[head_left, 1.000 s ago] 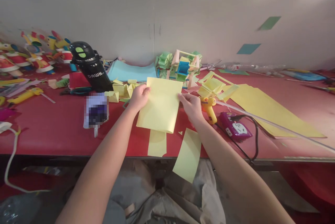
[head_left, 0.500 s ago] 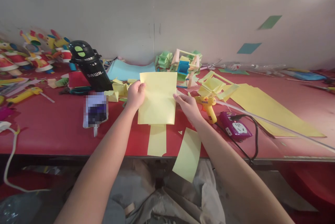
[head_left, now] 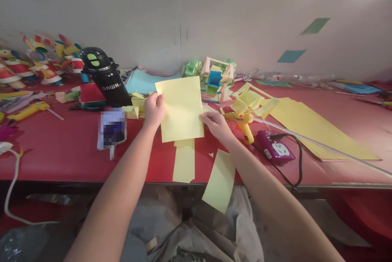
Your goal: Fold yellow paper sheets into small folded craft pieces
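Observation:
A rectangular sheet of yellow paper (head_left: 181, 109) is held up above the red table, slightly tilted. My left hand (head_left: 154, 109) pinches its left edge, thumb on the near face. At the lower right edge, my right hand (head_left: 217, 124) grips it between thumb and fingers. Below the sheet, a yellow paper strip (head_left: 184, 164) lies at the table's front edge, its far end partly hidden. Another yellow paper piece (head_left: 219, 181) hangs past that edge by my right forearm. Behind my right hand rests a yellow glue gun (head_left: 243, 122).
A black bottle (head_left: 105, 76) and a phone (head_left: 112, 129) stand to the left. A folded-paper model (head_left: 216, 78) sits at the back. On the right are a purple power socket (head_left: 275, 147) with a black cord and large yellow sheets (head_left: 318, 131). A grey partition (head_left: 232, 25) rises behind.
The sheet has shifted slightly left and up and turned a little anticlockwise. Both hands have moved with it, still gripping its edges.

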Available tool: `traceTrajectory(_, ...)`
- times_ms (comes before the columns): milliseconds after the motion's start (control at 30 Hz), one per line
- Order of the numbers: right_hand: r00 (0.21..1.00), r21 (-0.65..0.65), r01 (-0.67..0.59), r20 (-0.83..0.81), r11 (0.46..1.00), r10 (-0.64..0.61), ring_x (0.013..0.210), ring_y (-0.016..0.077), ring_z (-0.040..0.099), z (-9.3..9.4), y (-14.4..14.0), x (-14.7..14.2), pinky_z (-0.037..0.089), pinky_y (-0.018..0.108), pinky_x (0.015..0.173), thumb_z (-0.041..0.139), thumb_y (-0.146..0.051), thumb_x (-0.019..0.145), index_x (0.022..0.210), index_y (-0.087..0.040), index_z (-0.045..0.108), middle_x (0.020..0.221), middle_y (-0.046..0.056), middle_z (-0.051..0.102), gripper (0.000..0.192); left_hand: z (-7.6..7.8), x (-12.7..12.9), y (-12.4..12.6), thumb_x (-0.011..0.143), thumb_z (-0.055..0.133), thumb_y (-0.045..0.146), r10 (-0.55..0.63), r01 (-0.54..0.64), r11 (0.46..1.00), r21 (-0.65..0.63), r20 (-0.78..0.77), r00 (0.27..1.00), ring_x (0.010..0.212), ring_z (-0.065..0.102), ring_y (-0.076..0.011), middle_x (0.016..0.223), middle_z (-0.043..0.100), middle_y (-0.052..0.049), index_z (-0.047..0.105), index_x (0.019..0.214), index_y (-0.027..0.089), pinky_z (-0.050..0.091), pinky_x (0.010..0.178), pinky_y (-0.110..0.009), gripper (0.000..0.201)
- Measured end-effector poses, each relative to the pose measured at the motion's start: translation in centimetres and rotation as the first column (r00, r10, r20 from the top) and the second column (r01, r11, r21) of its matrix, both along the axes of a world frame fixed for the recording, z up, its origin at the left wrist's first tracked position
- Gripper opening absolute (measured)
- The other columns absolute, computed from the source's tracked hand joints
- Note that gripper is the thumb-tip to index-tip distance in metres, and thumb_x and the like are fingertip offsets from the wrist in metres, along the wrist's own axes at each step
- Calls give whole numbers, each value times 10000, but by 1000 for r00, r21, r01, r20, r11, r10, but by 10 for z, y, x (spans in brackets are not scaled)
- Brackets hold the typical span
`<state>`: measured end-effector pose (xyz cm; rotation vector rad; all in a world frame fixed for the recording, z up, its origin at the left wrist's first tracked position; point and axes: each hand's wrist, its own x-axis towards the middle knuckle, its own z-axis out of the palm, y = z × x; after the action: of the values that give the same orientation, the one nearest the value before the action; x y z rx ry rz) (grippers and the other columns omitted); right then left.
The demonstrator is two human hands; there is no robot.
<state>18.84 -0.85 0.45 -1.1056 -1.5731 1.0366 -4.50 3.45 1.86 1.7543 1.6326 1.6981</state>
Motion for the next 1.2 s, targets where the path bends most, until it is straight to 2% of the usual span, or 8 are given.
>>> traceTrajectory(167,974,43,178,134,983,-182,513,97,252,-1,0,0,209,276,485,566,-646,832,520,-222,313,507,-47,294,584,1,1,-1,894,522,302,13,-13,1000,-3,-11,1000,555,342,-148,540,322,32,299,601,228,300,571,-299,375)
traceTrajectory(333,998,30,-8,57,1000,6,558,119,399,1,-1,1,313,265,519,597,-680,793,641,-206,514,595,-21,493,504,1,-4,1,890,528,292,43,-45,999,19,74,996,582,378,-150,565,362,32,353,607,226,316,605,-297,339)
traceTrajectory(500,981,17,109,161,994,-111,488,113,355,-2,0,1,280,273,488,522,-732,827,529,-229,351,469,-33,381,608,3,-5,0,888,510,292,47,-47,999,2,101,994,590,377,-155,579,393,26,418,637,220,303,599,-298,276)
traceTrajectory(700,996,32,-74,60,997,72,561,134,486,-2,1,1,386,281,553,587,-699,798,685,-214,526,619,-15,535,502,4,-9,0,879,516,274,122,-126,991,36,91,988,574,327,-147,565,346,31,337,599,227,284,599,-306,336)
traceTrajectory(867,969,105,115,206,988,-135,497,117,403,-4,1,3,322,282,520,465,-634,912,543,-224,387,496,-25,442,557,4,-9,0,879,520,349,149,-154,987,41,103,983,591,342,-155,574,346,23,341,607,230,295,596,-305,346)
traceTrajectory(967,982,117,101,145,988,-118,522,128,477,-4,1,3,374,279,544,515,-639,887,570,-216,458,528,-12,513,532,4,-8,0,869,527,393,158,-165,985,46,126,979,603,360,-158,581,331,24,338,614,232,316,603,-302,357)
traceTrajectory(1067,998,87,68,12,994,-69,597,156,583,-3,2,2,452,287,593,604,-614,832,690,-213,557,632,2,592,428,4,-8,2,841,545,418,109,-114,993,6,236,966,602,382,-151,585,311,28,334,616,231,336,592,-295,360)
traceTrajectory(1200,978,87,195,-95,977,-187,611,162,607,-2,4,4,490,296,602,618,-545,833,755,-208,604,668,5,603,346,7,-7,5,761,565,367,-54,114,989,-96,483,874,617,494,-156,628,458,7,436,686,218,414,590,-294,211)
